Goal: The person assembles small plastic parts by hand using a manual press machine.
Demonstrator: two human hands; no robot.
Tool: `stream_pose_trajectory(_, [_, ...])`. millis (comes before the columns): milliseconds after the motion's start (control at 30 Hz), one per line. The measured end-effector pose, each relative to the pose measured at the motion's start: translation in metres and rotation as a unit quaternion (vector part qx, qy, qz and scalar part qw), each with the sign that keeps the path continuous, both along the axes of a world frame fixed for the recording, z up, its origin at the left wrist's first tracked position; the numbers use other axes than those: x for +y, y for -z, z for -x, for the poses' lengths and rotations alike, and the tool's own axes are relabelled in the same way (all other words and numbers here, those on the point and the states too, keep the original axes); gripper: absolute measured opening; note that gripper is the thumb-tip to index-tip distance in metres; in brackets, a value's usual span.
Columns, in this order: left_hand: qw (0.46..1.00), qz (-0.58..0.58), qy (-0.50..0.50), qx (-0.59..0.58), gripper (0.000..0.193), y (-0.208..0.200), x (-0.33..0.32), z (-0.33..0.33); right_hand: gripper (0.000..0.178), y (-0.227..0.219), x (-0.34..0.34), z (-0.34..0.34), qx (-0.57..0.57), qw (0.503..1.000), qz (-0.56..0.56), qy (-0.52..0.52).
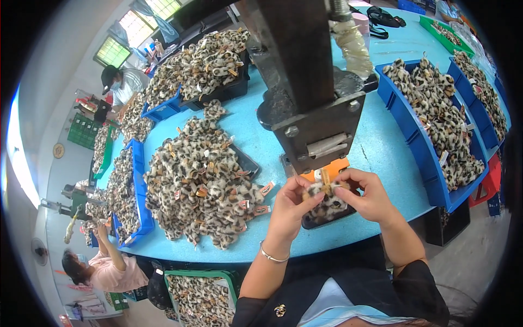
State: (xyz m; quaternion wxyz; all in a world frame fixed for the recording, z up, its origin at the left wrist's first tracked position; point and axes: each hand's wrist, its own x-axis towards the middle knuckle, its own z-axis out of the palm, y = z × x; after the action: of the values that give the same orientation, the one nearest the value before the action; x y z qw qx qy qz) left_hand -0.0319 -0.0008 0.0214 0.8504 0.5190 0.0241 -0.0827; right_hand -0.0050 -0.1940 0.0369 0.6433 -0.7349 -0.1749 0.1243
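Observation:
Both my hands hold a small spotted plush piece [333, 210], white with black and tan patches, just below the head of a dark metal press [305, 71]. My left hand [291, 201] pinches its left side between thumb and fingers. With its thumb on top, my right hand [368, 197] grips the right side. A narrow tan strip [326, 177] stands up from the plush between my thumbs. Behind the fingers lies an orange piece [340, 164] at the foot of the press. The underside of the plush is hidden.
A large heap of similar plush pieces [190, 185] spreads on the blue table [261, 240] to my left. Blue bins [419, 147] full of them stand at right. A green-rimmed crate [234, 278] sits below the table edge. Two people [111, 267] work farther left.

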Motion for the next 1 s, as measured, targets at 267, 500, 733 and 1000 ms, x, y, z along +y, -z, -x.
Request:
stream_pose_trajectory(267, [0.993, 0.057, 0.062, 0.081, 0.015, -0.008, -0.002, 0.002, 0.016, 0.009, -0.004, 0.002, 0.189, 0.968, -0.157, -0.051])
stream_pose_trajectory(500, [0.987, -0.004, 0.121, 0.108, 0.027, -0.016, -0.002, 0.006, 0.019, 0.013, -0.005, 0.002, 0.180, 0.972, -0.138, -0.062])
stream_pose_trajectory(733, [0.998, -0.014, 0.068, 0.005, 0.017, 0.000, -0.002, 0.012, 0.024, -0.004, 0.001, 0.017, -0.009, 0.999, 0.032, -0.033])
stream_pose_trajectory(1000, [0.983, -0.151, 0.074, -0.075, 0.024, 0.007, 0.003, 0.007, 0.027, 0.010, 0.007, 0.015, -0.301, 0.940, 0.162, 0.003])
